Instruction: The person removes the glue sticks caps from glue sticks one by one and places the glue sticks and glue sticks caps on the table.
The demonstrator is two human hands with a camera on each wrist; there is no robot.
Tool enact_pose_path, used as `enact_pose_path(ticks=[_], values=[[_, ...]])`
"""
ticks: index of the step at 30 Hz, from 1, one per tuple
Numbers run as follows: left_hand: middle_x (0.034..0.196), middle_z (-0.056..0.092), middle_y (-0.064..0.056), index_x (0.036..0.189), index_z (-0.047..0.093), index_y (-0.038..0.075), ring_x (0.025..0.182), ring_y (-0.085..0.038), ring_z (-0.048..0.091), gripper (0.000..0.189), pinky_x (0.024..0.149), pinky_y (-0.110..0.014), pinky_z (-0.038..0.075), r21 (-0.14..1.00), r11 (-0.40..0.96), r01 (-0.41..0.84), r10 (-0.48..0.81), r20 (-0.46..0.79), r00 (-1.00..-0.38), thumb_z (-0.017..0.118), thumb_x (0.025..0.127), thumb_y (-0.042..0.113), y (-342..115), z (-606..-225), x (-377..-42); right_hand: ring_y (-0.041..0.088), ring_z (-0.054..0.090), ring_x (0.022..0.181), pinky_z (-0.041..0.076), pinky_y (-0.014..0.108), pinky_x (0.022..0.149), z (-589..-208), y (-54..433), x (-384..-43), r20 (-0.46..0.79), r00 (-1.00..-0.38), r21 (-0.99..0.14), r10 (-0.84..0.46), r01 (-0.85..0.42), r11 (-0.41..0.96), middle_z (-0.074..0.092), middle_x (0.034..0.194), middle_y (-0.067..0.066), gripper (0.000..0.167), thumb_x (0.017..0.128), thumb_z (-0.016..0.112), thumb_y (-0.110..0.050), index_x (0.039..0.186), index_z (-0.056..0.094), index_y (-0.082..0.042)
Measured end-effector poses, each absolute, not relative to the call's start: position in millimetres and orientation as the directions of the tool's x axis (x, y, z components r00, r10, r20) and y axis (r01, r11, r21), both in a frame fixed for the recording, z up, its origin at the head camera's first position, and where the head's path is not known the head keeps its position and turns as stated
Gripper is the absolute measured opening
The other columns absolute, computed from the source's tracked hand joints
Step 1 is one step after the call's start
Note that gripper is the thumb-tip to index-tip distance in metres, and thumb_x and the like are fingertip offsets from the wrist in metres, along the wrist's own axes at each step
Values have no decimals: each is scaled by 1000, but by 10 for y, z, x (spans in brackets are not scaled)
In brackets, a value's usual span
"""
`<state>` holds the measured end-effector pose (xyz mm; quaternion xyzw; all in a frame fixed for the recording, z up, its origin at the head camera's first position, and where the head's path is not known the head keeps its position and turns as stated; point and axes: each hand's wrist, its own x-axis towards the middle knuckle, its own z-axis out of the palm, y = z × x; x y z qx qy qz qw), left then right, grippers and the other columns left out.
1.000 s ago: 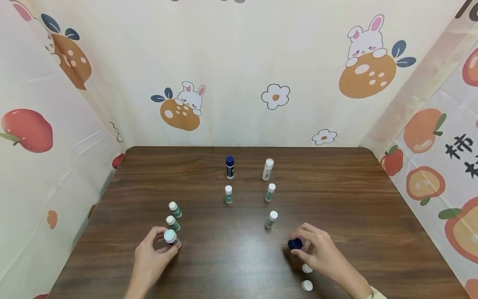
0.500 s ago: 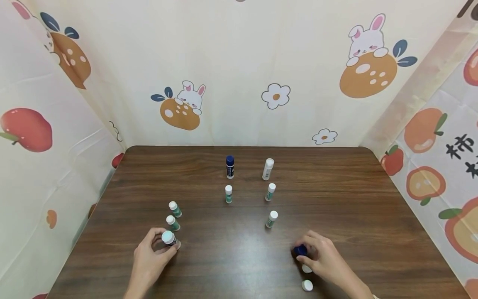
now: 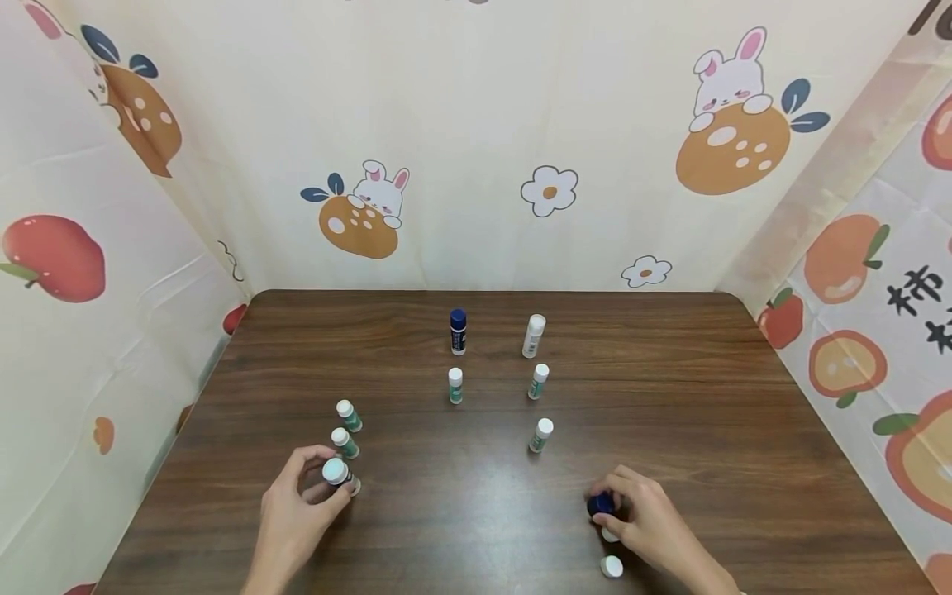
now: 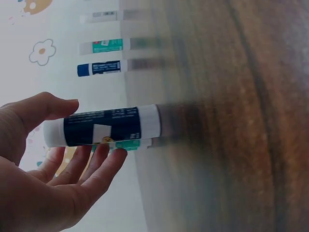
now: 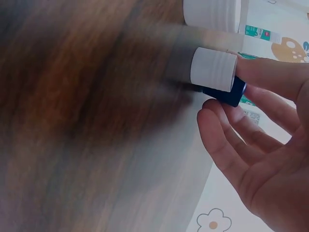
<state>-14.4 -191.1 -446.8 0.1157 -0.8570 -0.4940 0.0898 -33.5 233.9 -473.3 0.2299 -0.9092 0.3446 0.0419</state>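
Note:
My left hand (image 3: 297, 504) grips a glue stick (image 3: 336, 473) standing upright at the front left. Its label (image 4: 123, 124) is dark navy, and both its ends are white. In the left wrist view the thumb lies on one side and the fingers on the other. At the front right, my right hand (image 3: 645, 514) pinches a blue cap (image 3: 600, 505) low over the table. A white cap (image 5: 215, 69) partly hides the blue one in the right wrist view. Another white cap (image 3: 612, 567) sits nearer the front edge.
Behind the left hand stand two small green-labelled glue sticks (image 3: 345, 443). Several more are mid-table, with a blue-capped glue stick (image 3: 458, 332) and a white glue stick (image 3: 533, 336) at the back. Printed curtains (image 3: 476, 124) surround the brown table (image 3: 416, 537).
My right hand has lowered the blue cap and brought it slightly right and toward me, behind the white caps. The left hand has barely shifted, still holding the glue stick.

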Motion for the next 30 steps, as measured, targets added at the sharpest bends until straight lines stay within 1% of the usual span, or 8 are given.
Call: enact_pose_path(ticks=[5, 8, 12, 15, 17, 21, 24, 30], values=[[108, 61, -4, 108, 56, 8, 96, -7, 61, 48, 80, -12, 49, 861, 506, -57, -263, 91, -961, 81, 68, -3, -1913, -4399, -134, 2, 47, 65, 42, 18, 52, -4728, 2319, -334, 234, -900, -593, -368, -432, 679, 51, 78, -14, 35, 60, 83, 2, 85, 67, -16], [110, 61, -2, 110, 55, 9, 100, -9, 62, 48, 85, -12, 46, 846, 532, -38, -250, 114, -962, 80, 70, -2, -1907, -4339, -129, 0, 44, 64, 40, 17, 51, -4723, 2302, -335, 226, -912, -574, -342, -408, 709, 47, 75, -15, 35, 59, 83, 2, 84, 67, -17], [113, 63, -4, 111, 56, 10, 103, -28, 64, 45, 95, -38, 46, 830, 558, -5, -235, 152, -960, 79, 72, 3, -1889, -4238, -123, -1, 42, 62, 38, 18, 51, -4718, 2279, -336, 191, -932, -554, -309, -362, 750, 45, 73, -14, 34, 60, 83, 1, 83, 66, -18], [112, 64, -5, 109, 58, 9, 103, -34, 63, 44, 93, -52, 43, 822, 569, 29, -230, 193, -954, 80, 71, 4, -1867, -4171, -132, -1, 42, 62, 37, 18, 51, -4706, 2263, -334, 133, -950, -550, -283, -308, 776, 46, 73, -13, 32, 62, 83, -2, 83, 65, -19], [110, 65, -2, 108, 59, 10, 103, -33, 63, 44, 95, -40, 45, 811, 584, 38, -230, 210, -950, 81, 70, 4, -1848, -4141, -150, 0, 43, 62, 38, 19, 51, -4691, 2254, -331, 80, -962, -548, -260, -260, 795, 47, 74, -13, 31, 64, 83, -3, 83, 65, -20], [107, 66, -3, 107, 60, 10, 104, -34, 62, 44, 92, -35, 48, 805, 589, 72, -210, 238, -948, 81, 69, 2, -1814, -4102, -196, 2, 44, 63, 39, 20, 53, -4647, 2240, -319, 1, -972, -547, -235, -198, 814, 49, 77, -12, 29, 67, 82, -6, 86, 66, -21], [105, 66, -4, 106, 59, 9, 103, -35, 62, 44, 90, -39, 48, 809, 582, 90, -198, 248, -948, 80, 68, -1, -1789, -4082, -230, 3, 45, 65, 39, 20, 54, -4611, 2238, -303, -4, -973, -541, -230, -191, 819, 49, 78, -11, 27, 69, 82, -9, 87, 66, -22], [106, 65, -2, 104, 60, 9, 103, -25, 63, 45, 89, -15, 44, 831, 544, 118, -188, 258, -948, 80, 66, -6, -1702, -4050, -298, 7, 49, 71, 41, 23, 58, -4543, 2239, -260, 55, -982, -513, -179, -182, 839, 51, 81, -12, 27, 69, 82, -11, 88, 67, -24]])
